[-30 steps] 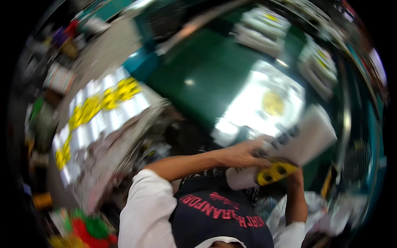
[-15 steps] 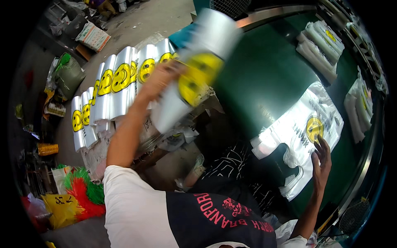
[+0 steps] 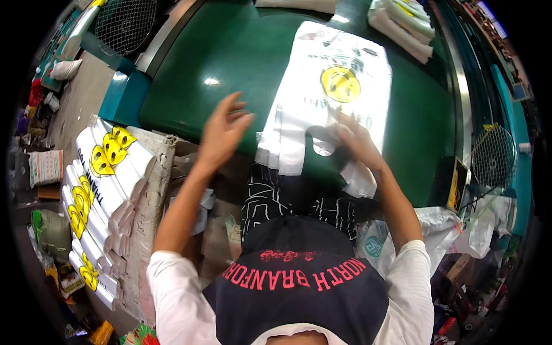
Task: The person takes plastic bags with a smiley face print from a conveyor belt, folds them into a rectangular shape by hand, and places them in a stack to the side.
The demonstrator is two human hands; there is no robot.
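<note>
A white plastic T-shirt bag (image 3: 287, 115) with a yellow smiley print lies on the green conveyor belt (image 3: 190, 95), its cut-out handle end toward me. My right hand (image 3: 357, 141) reaches over the bag beside the cut-out, fingers stretched out and somewhat blurred. Whether the fingertips press on the plastic is hard to make out. My left hand (image 3: 225, 131) hangs above the near left edge of the belt, fingers apart, with nothing in it.
Folded smiley-print bags (image 3: 129, 155) lie in overlapping rows on a worn stand (image 3: 155, 224) to my left. More bag stacks (image 3: 402, 26) rest at the belt's far end. Wire-mesh fan guards (image 3: 493, 155) stand at the right and far left. A white sack (image 3: 434, 227) sits near my right elbow.
My left hand has let go of the folded bags it carried and swung over to the belt. My right hand stays by the bag. The view has turned to face the belt.
</note>
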